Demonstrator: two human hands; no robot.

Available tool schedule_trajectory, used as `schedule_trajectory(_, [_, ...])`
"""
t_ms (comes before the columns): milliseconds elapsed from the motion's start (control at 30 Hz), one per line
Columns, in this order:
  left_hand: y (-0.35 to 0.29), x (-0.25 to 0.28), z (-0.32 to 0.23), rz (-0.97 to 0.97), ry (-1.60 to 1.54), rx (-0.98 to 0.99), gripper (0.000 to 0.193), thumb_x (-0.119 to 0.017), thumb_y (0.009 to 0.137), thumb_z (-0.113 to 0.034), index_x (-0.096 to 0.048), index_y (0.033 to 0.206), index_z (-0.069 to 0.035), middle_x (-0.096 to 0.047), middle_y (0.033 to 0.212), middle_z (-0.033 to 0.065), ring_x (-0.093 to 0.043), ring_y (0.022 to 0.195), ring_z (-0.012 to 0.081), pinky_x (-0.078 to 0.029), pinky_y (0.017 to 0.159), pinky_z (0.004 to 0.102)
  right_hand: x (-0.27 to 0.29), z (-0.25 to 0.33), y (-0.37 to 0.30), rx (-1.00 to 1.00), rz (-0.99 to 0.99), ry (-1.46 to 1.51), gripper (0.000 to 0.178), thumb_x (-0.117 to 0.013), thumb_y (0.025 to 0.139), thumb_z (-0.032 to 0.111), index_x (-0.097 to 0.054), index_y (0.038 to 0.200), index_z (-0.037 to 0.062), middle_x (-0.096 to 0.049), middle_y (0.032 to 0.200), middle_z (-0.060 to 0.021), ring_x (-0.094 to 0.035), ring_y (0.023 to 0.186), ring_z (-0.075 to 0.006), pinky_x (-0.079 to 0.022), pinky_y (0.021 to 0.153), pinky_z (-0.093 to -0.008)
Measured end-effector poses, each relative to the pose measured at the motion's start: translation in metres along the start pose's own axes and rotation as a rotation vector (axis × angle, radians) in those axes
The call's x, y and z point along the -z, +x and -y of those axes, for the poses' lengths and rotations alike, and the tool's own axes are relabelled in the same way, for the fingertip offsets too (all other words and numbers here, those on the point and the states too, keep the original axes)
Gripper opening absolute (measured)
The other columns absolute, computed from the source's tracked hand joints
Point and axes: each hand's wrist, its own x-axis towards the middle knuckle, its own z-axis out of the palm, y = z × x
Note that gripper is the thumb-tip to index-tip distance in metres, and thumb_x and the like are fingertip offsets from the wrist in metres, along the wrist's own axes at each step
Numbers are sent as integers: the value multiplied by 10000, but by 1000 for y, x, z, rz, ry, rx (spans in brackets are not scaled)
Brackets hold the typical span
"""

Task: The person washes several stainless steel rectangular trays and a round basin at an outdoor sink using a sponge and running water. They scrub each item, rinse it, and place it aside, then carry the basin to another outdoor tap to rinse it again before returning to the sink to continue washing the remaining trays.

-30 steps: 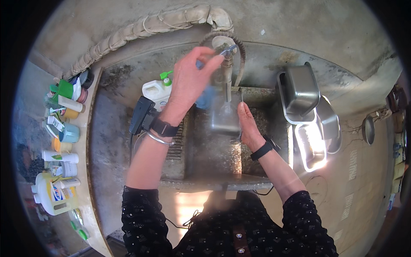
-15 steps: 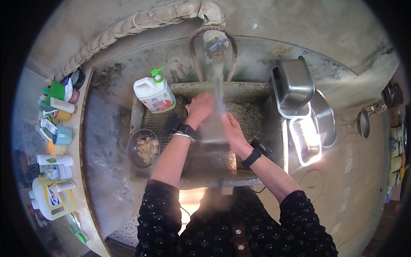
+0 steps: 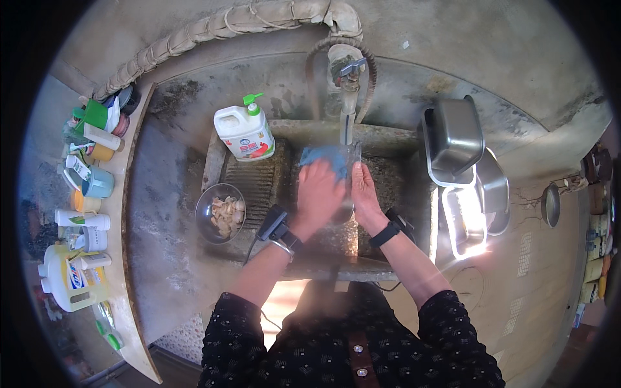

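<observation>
Inside the stone sink [image 3: 223, 145], my left hand [image 3: 320, 194] presses on a blue cloth [image 3: 322, 154], its fingers blurred by motion. My right hand [image 3: 366, 194] grips the side of a shiny metal container [image 3: 357, 152] below the tap [image 3: 349, 97]. Most of that container is hidden by my hands, so its shape is unclear. Both wrists wear dark bands with small devices.
A white bottle with a green pump [image 3: 244, 134] stands on the sink's left ledge. Below it sits a metal bowl [image 3: 202, 223] with pale food pieces. Stacked steel pans [image 3: 458, 139] rest at the right rim. Several bottles and cups line a shelf [image 3: 132, 213] on the left.
The blue cloth now shows under my left hand, which has moved a little right and lower. My right hand has shifted slightly right. The whole view has also shifted slightly.
</observation>
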Motion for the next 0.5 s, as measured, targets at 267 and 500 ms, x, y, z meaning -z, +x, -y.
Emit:
schedule_trajectory(267, [71, 0, 40, 371, -117, 273, 380, -501, 878, -206, -553, 1210, -29, -512, 1306, 128, -460, 1225, 307, -365, 1019, 426, 4, 1, -16, 65, 163, -127, 327, -454, 1037, 315, -551, 1177, 36, -610, 1011, -28, -531, 908, -78, -457, 819, -251])
schedule_trajectory(500, [-27, -17, -29, -12, -158, -23, 521, -584, 832, -111, -486, 1339, -39, -466, 1375, 115, -429, 1261, 284, -315, 1042, 421, 1, -2, 4, -20, 46, 154, 346, -437, 1036, 362, -560, 1108, 47, -642, 995, -34, -589, 873, -104, -510, 785, -261])
